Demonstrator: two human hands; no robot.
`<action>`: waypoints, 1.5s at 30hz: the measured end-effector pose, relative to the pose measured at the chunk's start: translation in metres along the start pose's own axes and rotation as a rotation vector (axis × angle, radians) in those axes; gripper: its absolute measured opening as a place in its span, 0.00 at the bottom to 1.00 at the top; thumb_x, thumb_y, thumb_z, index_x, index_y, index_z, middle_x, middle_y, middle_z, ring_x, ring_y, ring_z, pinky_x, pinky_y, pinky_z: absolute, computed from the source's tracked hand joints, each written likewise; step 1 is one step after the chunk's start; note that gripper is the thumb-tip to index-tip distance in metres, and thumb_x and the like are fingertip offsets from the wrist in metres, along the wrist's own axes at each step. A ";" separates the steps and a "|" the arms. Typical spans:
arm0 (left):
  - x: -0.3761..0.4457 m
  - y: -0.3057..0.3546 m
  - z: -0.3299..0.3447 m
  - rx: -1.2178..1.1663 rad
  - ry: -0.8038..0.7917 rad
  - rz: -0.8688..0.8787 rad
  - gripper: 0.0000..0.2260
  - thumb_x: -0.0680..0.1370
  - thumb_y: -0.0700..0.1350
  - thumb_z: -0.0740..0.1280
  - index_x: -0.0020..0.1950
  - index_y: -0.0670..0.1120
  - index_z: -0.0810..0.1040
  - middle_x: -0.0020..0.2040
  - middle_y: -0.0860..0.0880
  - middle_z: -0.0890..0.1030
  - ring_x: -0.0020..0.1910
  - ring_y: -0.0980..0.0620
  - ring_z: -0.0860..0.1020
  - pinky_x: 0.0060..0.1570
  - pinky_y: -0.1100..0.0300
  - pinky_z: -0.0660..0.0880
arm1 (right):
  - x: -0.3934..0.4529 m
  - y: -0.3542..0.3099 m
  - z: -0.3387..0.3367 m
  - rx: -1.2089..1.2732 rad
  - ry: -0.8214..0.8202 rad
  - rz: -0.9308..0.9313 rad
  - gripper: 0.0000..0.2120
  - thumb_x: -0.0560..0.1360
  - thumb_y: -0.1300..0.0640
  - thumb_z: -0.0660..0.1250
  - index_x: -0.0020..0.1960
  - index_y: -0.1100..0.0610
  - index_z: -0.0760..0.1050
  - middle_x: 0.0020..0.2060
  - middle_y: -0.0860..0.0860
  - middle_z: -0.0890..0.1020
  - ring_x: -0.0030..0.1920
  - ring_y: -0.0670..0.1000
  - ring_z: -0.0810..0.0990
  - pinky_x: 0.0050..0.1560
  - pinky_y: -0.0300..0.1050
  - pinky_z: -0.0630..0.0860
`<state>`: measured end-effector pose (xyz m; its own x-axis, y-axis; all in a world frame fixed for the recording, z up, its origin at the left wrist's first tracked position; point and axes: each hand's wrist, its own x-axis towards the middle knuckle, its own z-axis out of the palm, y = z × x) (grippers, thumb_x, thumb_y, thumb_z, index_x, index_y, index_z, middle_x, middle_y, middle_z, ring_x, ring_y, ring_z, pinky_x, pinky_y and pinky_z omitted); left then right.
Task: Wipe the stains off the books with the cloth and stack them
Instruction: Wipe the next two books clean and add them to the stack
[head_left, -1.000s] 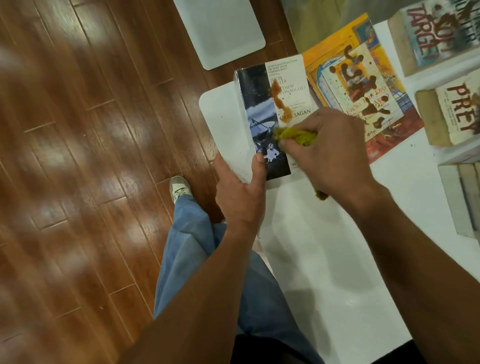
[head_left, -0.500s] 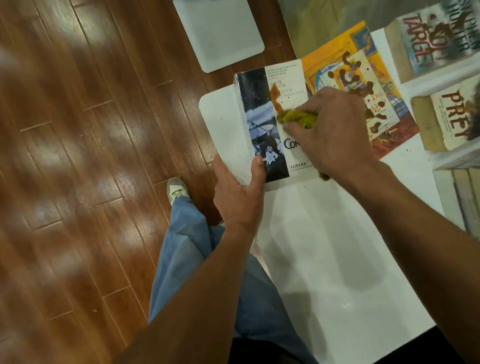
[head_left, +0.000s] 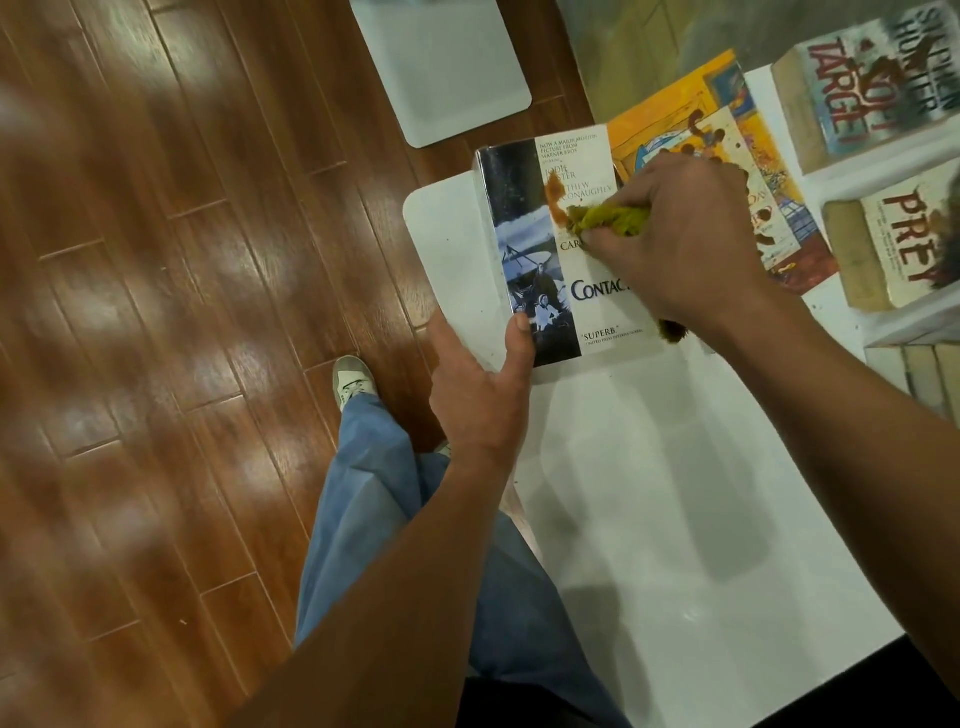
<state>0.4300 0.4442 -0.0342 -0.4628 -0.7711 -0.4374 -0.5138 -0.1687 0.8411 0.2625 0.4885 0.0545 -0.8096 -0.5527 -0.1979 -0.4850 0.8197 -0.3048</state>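
A crumpled yellow-green cloth (head_left: 610, 221) is gripped in the curled right hand (head_left: 680, 239) against the brown stain (head_left: 555, 200). The glossy "Contact" paperback (head_left: 550, 249) is pinched at its lower corner by the left hand (head_left: 480, 395).

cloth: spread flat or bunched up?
Bunched. The yellow-green cloth is wadded inside the right hand, pressed on the Contact book at the orange stain.

The Contact book (head_left: 550, 249) lies at the tabletop's (head_left: 649, 493) far left corner. The left hand (head_left: 480, 395) holds its near left corner, thumb on the cover. The right hand (head_left: 680, 234) presses the cloth (head_left: 608, 221) on the cover, against a stain (head_left: 556, 200). Right of and behind this book lies a picture book (head_left: 675, 104), partly under the right hand. Farther right lie the Target book (head_left: 872, 83) and, nearer, the Prey book (head_left: 904, 239). The floor (head_left: 182, 312) lies left of the tabletop, with a mat (head_left: 441, 62) on it beyond the corner.
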 end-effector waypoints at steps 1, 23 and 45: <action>0.000 0.000 0.000 -0.003 0.008 0.004 0.32 0.73 0.68 0.62 0.71 0.52 0.64 0.55 0.62 0.79 0.52 0.63 0.80 0.54 0.55 0.81 | 0.000 -0.001 0.001 -0.001 0.003 -0.009 0.17 0.74 0.45 0.73 0.57 0.55 0.84 0.53 0.52 0.83 0.52 0.50 0.75 0.45 0.40 0.60; 0.001 -0.001 0.001 -0.015 0.011 -0.013 0.31 0.73 0.67 0.63 0.70 0.51 0.65 0.53 0.67 0.78 0.52 0.66 0.79 0.56 0.56 0.80 | 0.010 0.001 -0.006 0.069 0.007 0.018 0.17 0.75 0.45 0.73 0.57 0.55 0.84 0.51 0.51 0.84 0.47 0.46 0.71 0.39 0.36 0.60; 0.002 -0.004 0.000 0.043 0.014 -0.016 0.27 0.78 0.61 0.67 0.71 0.49 0.65 0.55 0.60 0.79 0.48 0.68 0.77 0.48 0.73 0.73 | 0.012 -0.002 -0.006 0.026 -0.008 0.026 0.19 0.75 0.44 0.72 0.59 0.54 0.83 0.54 0.53 0.84 0.48 0.48 0.74 0.43 0.36 0.65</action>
<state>0.4316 0.4433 -0.0385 -0.4442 -0.7772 -0.4457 -0.5519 -0.1545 0.8195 0.2520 0.4808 0.0586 -0.8188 -0.5329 -0.2135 -0.4554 0.8294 -0.3236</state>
